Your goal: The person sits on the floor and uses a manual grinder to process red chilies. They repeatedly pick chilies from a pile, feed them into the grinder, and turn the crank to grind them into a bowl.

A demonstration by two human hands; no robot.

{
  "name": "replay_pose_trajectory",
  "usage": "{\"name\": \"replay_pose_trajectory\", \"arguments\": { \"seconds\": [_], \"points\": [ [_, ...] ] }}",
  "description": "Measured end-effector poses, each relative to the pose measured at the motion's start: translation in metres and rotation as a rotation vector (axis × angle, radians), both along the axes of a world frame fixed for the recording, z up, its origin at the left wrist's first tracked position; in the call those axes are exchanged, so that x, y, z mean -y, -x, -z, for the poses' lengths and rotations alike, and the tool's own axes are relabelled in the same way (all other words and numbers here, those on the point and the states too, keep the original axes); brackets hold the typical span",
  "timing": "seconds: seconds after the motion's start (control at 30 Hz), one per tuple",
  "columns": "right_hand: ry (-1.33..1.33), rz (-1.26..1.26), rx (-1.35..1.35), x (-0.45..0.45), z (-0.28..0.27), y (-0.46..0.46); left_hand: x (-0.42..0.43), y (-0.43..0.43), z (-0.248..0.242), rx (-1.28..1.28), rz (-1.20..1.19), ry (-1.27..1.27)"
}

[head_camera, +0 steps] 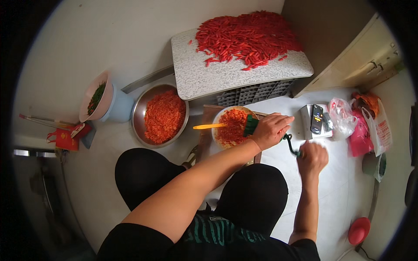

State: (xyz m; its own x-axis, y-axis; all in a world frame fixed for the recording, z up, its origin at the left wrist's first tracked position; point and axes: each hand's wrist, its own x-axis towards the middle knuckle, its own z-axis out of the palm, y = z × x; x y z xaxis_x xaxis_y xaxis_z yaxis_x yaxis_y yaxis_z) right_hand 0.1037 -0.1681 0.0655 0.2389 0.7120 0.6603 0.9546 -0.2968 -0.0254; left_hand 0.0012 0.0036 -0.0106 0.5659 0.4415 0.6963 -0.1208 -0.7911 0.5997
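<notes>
A green hand-crank grinder stands at the edge of a bowl that holds chopped red chili. My left hand lies over the grinder's top, fingers stretched to the right, and hides most of its body. To the right, my right hand is closed around the handle end of the dark green crank. A yellow-orange utensil rests in the bowl, its handle sticking out to the left. The bowl sits on a brown wooden stool in front of my knees.
Whole red chilies are heaped on a speckled board above a black crate. At left, a steel basin holds more chopped chili, beside a pink basin on a blue bucket. A phone and plastic bags lie right.
</notes>
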Motion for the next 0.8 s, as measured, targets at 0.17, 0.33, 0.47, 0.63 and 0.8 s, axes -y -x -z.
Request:
{"name": "replay_pose_trajectory", "arguments": {
  "seconds": [0.17, 0.33, 0.47, 0.63, 0.8],
  "points": [
    [0.062, 0.136, -0.091, -0.091, 0.012, -0.084, 0.003, 0.003, -0.004, -0.064, 0.035, 0.165],
    [0.189, 0.246, -0.22, -0.148, 0.076, -0.132, -0.002, 0.002, -0.001, -0.042, 0.075, 0.049],
    [0.285, 0.283, -0.29, -0.164, 0.15, -0.145, -0.004, 0.002, -0.001, -0.086, 0.075, -0.028],
    [0.483, 0.29, -0.4, -0.143, 0.236, -0.13, -0.001, 0.001, -0.005, -0.086, 0.048, 0.042],
    [0.603, 0.234, -0.468, -0.077, 0.291, -0.072, -0.002, 0.004, -0.006, -0.109, 0.043, -0.018]
  ]
}}
